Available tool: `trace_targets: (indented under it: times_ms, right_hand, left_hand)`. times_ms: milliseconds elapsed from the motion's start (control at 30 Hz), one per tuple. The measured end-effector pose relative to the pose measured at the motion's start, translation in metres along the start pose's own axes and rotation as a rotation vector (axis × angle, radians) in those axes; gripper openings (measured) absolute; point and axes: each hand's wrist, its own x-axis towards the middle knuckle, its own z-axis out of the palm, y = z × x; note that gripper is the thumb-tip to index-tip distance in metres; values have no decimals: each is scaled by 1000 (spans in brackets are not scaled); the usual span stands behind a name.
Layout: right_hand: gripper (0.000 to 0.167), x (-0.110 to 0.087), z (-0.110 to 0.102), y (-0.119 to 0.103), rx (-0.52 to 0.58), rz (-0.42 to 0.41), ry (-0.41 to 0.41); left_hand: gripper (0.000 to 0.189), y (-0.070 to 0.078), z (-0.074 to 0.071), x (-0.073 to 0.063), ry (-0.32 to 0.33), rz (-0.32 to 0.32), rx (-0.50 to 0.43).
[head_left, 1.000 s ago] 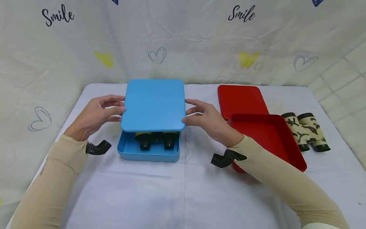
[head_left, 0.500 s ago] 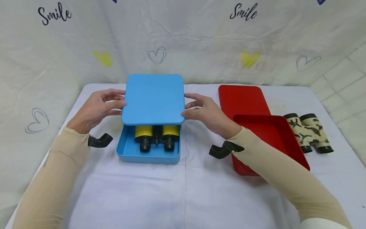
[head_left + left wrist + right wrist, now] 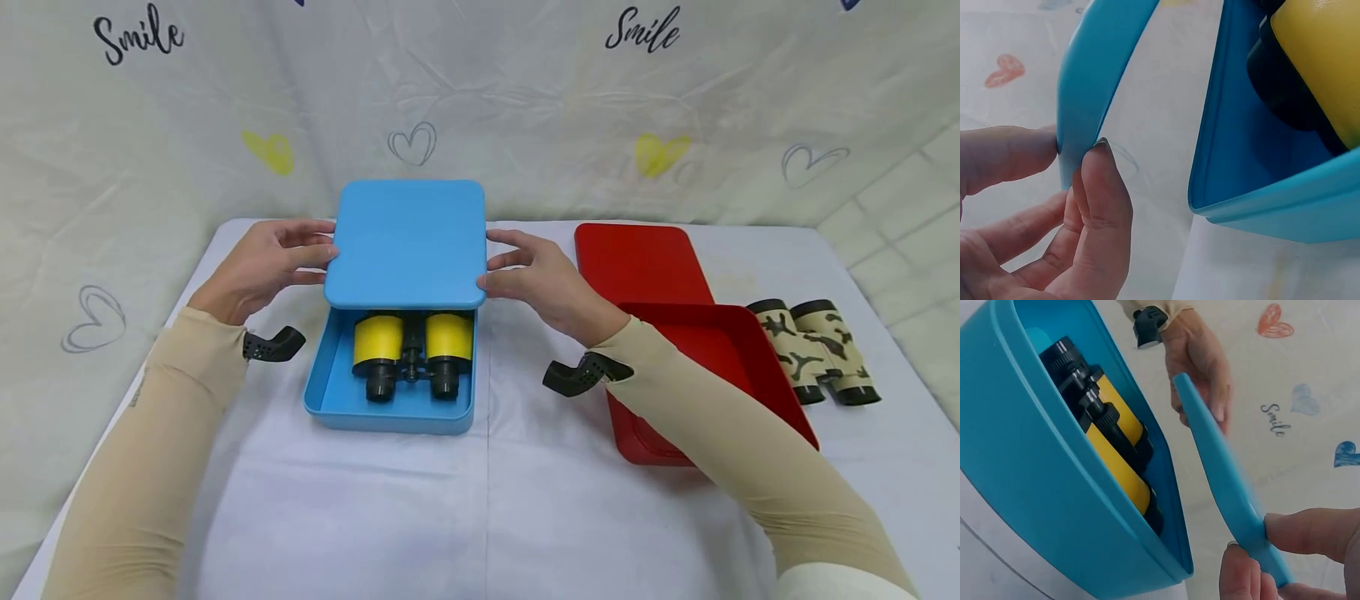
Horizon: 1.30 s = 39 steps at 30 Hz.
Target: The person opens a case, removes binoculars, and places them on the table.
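Note:
A flat blue lid is held up between both hands, above and behind the open blue box. My left hand pinches its left edge, thumb on one face and fingers on the other, as the left wrist view shows. My right hand pinches the right edge the same way. Inside the box lie yellow and black binoculars, their far end hidden by the lid in the head view. In the right wrist view a gap separates the lid from the box wall.
At the right stands an open red box, partly behind the right forearm. A red lid lies behind it. Camouflage binoculars rest on the white tablecloth to its right. A printed curtain hangs behind the table.
Both hands have carried the blue lid away from me, toward the back of the table. More of the yellow binoculars shows in the box.

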Motion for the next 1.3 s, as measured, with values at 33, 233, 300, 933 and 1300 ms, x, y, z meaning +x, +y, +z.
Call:
trace_targets:
  times_ms: [33,233,300,933,1300]
  right_hand:
    - [76,1,0,0,7,1,0]
    - [75,11,-3,1,20,25,0]
    - [75,15,-4,1,17,31,-1]
    - [73,46,-9,1,87,33,4]
    - [70,63,-13,5,124,57,3]
  left_hand:
    - [67,0,0,1,-1,-3,3]
    - [66,1,1,11,18,-13,46]
    - [66,2,1,14,25,-11,53]
    - [65,3,-1,44,25,-44,12]
    - [62,2,3,60,51,-52,19]
